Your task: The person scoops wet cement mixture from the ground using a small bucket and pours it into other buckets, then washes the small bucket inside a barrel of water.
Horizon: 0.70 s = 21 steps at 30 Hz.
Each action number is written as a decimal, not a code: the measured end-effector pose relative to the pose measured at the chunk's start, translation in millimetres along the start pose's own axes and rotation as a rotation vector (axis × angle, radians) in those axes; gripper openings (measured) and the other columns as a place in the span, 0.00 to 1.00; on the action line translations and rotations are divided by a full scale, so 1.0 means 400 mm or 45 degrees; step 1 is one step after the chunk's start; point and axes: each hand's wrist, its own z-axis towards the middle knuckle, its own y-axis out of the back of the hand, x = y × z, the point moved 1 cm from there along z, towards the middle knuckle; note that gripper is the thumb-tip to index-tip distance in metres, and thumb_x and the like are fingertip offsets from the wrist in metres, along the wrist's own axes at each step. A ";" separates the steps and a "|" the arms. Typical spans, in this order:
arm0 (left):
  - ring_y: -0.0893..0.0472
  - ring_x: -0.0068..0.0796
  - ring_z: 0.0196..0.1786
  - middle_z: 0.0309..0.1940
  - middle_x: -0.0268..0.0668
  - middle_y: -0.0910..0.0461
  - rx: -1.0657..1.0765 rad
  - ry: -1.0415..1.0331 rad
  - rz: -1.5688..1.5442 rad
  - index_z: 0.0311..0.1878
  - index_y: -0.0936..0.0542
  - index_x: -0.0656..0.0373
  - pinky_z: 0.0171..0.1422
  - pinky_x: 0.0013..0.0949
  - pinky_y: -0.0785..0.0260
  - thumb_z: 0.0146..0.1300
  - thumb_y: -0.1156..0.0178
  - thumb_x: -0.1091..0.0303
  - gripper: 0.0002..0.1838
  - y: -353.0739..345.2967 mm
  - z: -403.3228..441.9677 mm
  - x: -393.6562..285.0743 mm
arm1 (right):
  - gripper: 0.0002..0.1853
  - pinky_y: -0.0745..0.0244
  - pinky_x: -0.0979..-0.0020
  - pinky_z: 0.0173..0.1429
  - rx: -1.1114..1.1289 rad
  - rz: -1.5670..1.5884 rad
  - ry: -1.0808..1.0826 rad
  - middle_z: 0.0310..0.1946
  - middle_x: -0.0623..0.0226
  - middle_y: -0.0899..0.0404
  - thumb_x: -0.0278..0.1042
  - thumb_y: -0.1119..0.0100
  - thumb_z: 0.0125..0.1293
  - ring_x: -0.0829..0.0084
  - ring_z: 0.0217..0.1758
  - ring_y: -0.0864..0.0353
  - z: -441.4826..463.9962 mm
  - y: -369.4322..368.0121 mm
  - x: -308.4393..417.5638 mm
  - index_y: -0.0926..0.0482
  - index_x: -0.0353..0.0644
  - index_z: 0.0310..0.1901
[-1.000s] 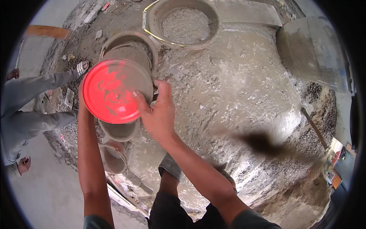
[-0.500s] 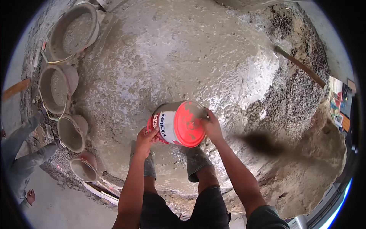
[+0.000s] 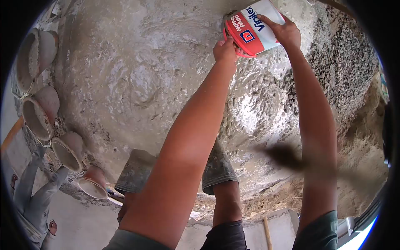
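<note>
Both my arms stretch forward over a wide spread of wet grey concrete (image 3: 137,71). Between my hands is a red and white paint bucket (image 3: 246,29) with printed lettering, tipped on its side. My left hand (image 3: 225,50) is closed on its red rim at the near left. My right hand (image 3: 285,33) grips the white side at the right, thumb lying across the label. The inside of the bucket is out of sight, so its contents cannot be seen.
Several mud-coated tubs (image 3: 68,152) line the left edge. A person's legs (image 3: 35,191) are behind them. Gravel (image 3: 341,62) and sand (image 3: 362,154) lie to the right. My boots (image 3: 218,166) stand in the concrete. A dark blur (image 3: 285,156) covers part of the view.
The paint bucket has travelled from just before my legs to the far upper right, both hands moving with it. Its red end no longer faces me. My view has shifted too.
</note>
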 end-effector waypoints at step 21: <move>0.31 0.22 0.28 0.24 0.27 0.31 -0.316 0.038 -0.505 0.33 0.27 0.55 0.46 0.32 0.27 0.72 0.45 0.66 0.09 0.645 -0.503 -0.153 | 0.39 0.18 0.70 0.39 0.614 0.446 -0.162 0.31 0.59 0.13 0.68 0.24 0.44 0.70 0.32 0.12 -0.362 -0.441 0.234 0.15 0.35 0.44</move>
